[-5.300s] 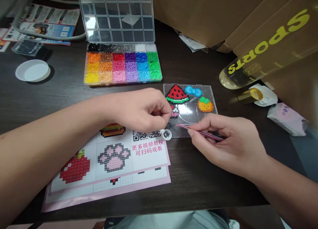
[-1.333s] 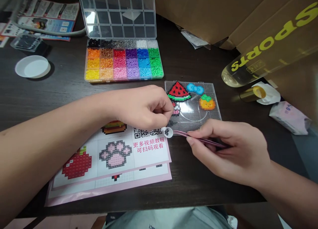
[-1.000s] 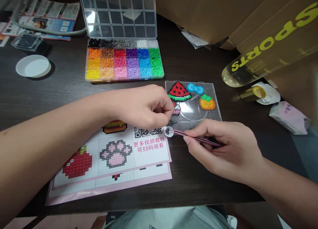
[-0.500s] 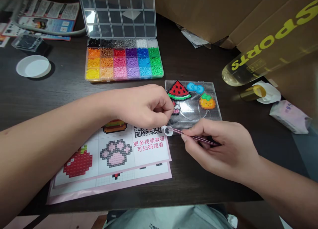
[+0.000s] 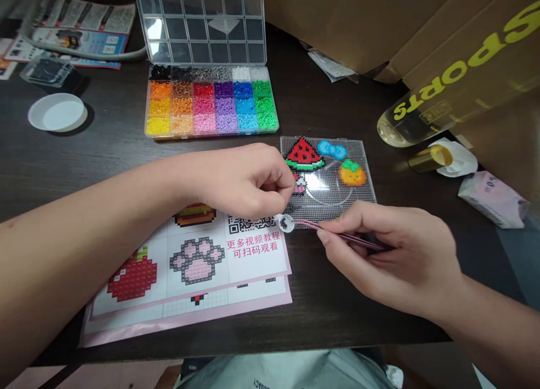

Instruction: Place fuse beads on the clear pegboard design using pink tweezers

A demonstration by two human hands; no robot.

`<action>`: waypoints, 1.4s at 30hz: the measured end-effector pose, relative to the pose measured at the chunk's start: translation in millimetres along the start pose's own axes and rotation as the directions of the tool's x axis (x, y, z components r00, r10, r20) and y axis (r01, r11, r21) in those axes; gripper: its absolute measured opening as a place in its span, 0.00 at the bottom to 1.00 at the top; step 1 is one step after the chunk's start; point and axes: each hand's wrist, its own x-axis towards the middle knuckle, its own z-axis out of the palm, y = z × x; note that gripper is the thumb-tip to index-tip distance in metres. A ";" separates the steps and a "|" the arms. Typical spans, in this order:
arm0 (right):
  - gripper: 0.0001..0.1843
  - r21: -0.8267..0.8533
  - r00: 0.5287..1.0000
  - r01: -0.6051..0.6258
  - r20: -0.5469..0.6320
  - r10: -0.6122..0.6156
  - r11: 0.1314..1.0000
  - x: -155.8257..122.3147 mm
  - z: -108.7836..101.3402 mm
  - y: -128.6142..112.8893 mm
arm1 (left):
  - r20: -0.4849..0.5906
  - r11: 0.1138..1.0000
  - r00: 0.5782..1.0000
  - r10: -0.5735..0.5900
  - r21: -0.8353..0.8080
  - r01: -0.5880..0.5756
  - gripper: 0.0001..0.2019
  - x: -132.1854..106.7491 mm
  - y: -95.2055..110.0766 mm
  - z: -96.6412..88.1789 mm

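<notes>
My left hand (image 5: 247,181) is curled into a loose fist at the left edge of the clear pegboard (image 5: 363,197), fingers pinched together just above a small white cap (image 5: 287,224) that holds dark beads. My right hand (image 5: 394,254) grips pink tweezers (image 5: 337,234), whose tips reach into the cap. The pegboard carries a bead watermelon (image 5: 302,154), a blue bow (image 5: 331,149), an orange fruit (image 5: 351,174) and a small pink-and-white figure partly hidden behind my left hand.
An open bead box (image 5: 208,105) with sorted colours stands behind. Pattern sheets (image 5: 189,265) lie under my left forearm. A white lid (image 5: 57,112) sits far left. Cardboard boxes (image 5: 363,23), a clear bottle (image 5: 442,91) and tissue (image 5: 491,198) crowd the right.
My right hand has drawn back slightly to the right while the tweezer tips stay at the white cap. The left hand has kept still.
</notes>
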 end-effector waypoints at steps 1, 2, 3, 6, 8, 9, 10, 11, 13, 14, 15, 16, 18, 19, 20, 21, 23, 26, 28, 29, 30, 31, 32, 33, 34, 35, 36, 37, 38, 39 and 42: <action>0.06 -0.020 1.000 -0.006 -0.018 0.006 1.000 -0.5 -2.6 1.2 | 0.000 1.000 1.000 -0.001 0.004 0.001 0.11 -0.1 -0.2 -0.1; 0.06 -0.043 0.999 -0.016 -0.040 0.014 0.999 -0.8 -5.1 2.8 | 0.000 1.000 1.000 -0.002 0.007 0.002 0.11 -0.2 -0.4 -0.2; 0.06 -0.066 0.998 -0.029 -0.059 0.025 0.997 -1.0 -7.5 4.7 | 0.000 1.000 1.000 -0.001 0.009 0.001 0.12 -0.3 -0.6 -0.3; 0.06 -0.115 0.995 -0.062 -0.091 0.051 0.991 0.3 -11.3 10.4 | 0.001 1.000 1.000 0.002 0.006 -0.002 0.12 -0.4 -0.9 -0.2; 0.07 -0.117 0.996 -0.066 -0.072 0.058 0.991 2.0 -10.9 12.8 | 0.004 1.000 1.000 0.000 -0.001 0.000 0.12 -0.3 -0.9 0.1; 0.07 -0.111 0.997 -0.064 -0.058 0.058 0.992 2.9 -10.3 13.3 | 0.007 1.000 1.000 -0.002 -0.006 0.002 0.12 -0.1 -1.0 0.2; 0.07 -0.107 0.997 -0.063 -0.047 0.058 0.992 3.8 -9.6 13.6 | 0.008 1.000 1.000 -0.003 -0.011 0.003 0.12 0.0 -1.2 0.4; 0.07 -0.105 0.997 -0.064 -0.037 0.061 0.992 4.5 -9.1 13.8 | 0.009 1.000 1.000 -0.003 -0.014 0.003 0.12 0.2 -1.5 0.6; 0.07 -0.110 0.996 -0.080 -0.044 0.076 0.991 5.2 -9.5 14.2 | 0.003 1.000 1.000 0.001 -0.010 -0.001 0.12 0.6 -2.3 0.8; 0.06 -0.110 0.995 -0.088 -0.062 0.081 0.990 5.0 -10.3 14.6 | -0.002 1.000 1.000 0.005 -0.006 -0.005 0.12 0.7 -2.7 0.9; 0.05 -0.107 0.993 -0.099 -0.078 0.091 0.989 4.4 -11.6 15.1 | -0.007 1.000 1.000 0.009 -0.002 -0.009 0.12 0.8 -2.9 0.9; 0.04 -0.100 0.991 -0.105 -0.091 0.096 0.989 3.6 -13.0 15.8 | -0.010 1.000 1.000 0.013 -0.001 -0.013 0.12 0.8 -2.9 0.8; 0.02 -0.068 0.989 -0.113 -0.105 0.106 0.991 1.2 -15.8 17.2 | -0.007 1.000 1.000 0.017 0.001 -0.017 0.12 0.5 -2.3 0.6; 0.02 -0.045 0.987 -0.123 -0.106 0.118 0.991 0.0 -16.7 17.8 | -0.005 1.000 1.000 0.016 0.002 -0.016 0.12 0.3 -1.8 0.5; 0.02 -0.021 0.985 -0.136 -0.111 0.132 0.991 -1.0 -17.3 18.2 | -0.008 1.000 1.000 0.013 0.006 -0.013 0.12 0.1 -1.1 0.4; 0.02 0.005 0.982 -0.147 -0.120 0.146 0.989 -1.7 -17.5 18.5 | -0.010 1.000 1.000 0.007 0.009 -0.007 0.12 0.0 -0.6 0.3; 0.03 0.060 0.976 -0.159 -0.142 0.166 0.985 -2.3 -17.3 18.2 | -0.009 1.000 1.000 -0.010 0.006 0.010 0.12 0.1 0.2 0.3; 0.03 0.107 0.975 -0.149 -0.148 0.164 0.983 -2.0 -16.9 16.9 | 0.009 1.000 1.000 -0.022 -0.004 0.022 0.13 0.7 0.4 0.2; 0.03 0.122 0.983 -0.127 -0.120 0.142 0.984 -1.4 -17.0 16.8 | 0.010 1.000 1.000 -0.025 0.008 0.025 0.12 1.1 0.5 0.2; 0.04 0.131 0.988 -0.110 -0.094 0.123 0.985 -0.7 -17.2 17.5 | 0.005 0.999 1.000 -0.027 0.019 0.026 0.12 1.2 0.7 0.3; 0.04 0.145 0.993 -0.092 -0.062 0.102 0.985 0.4 -17.2 18.6 | 0.000 0.999 1.000 -0.031 0.032 0.031 0.12 1.2 1.1 0.5; 0.05 0.161 0.996 -0.078 -0.025 0.083 0.984 2.0 -17.3 19.9 | -0.002 0.998 0.999 -0.036 0.047 0.036 0.12 1.0 1.6 0.8; 0.06 0.175 0.998 -0.065 0.010 0.064 0.982 3.9 -17.6 21.3 | -0.008 0.997 0.999 -0.042 0.062 0.043 0.11 0.6 2.4 1.3; 0.07 0.191 0.998 -0.054 0.039 0.047 0.980 6.2 -18.3 22.4 | -0.018 0.996 0.999 -0.050 0.079 0.051 0.11 0.0 3.6 2.2; 0.08 0.211 0.998 -0.045 0.061 0.033 0.977 8.4 -19.6 22.7 | -0.031 0.993 0.998 -0.062 0.097 0.065 0.11 -0.9 5.1 3.3; 0.08 0.233 0.996 -0.038 0.083 0.019 0.972 10.0 -22.0 21.8 | -0.045 0.990 0.996 -0.076 0.116 0.081 0.11 -2.1 7.0 4.7; 0.07 0.245 0.995 -0.042 0.101 0.018 0.969 10.6 -25.6 19.4 | -0.057 0.987 0.994 -0.088 0.131 0.095 0.11 -3.3 9.1 6.4; 0.07 0.254 0.993 -0.052 0.120 0.021 0.966 9.5 -30.7 15.4 | -0.068 0.984 0.993 -0.098 0.144 0.108 0.11 -4.6 11.1 8.2; 0.08 0.254 0.989 -0.069 0.140 0.034 0.965 6.1 -37.1 9.6 | -0.082 0.981 0.991 -0.107 0.151 0.118 0.11 -5.8 12.8 9.8; 0.09 0.253 0.984 -0.091 0.172 0.048 0.963 0.0 -44.3 2.5 | -0.092 0.981 0.990 -0.110 0.153 0.123 0.11 -6.7 13.8 11.0; 0.10 0.296 0.946 -0.131 0.323 0.030 0.946 -35.0 -60.8 -23.2 | -0.108 0.986 0.988 -0.109 0.112 0.121 0.10 -7.6 11.3 11.0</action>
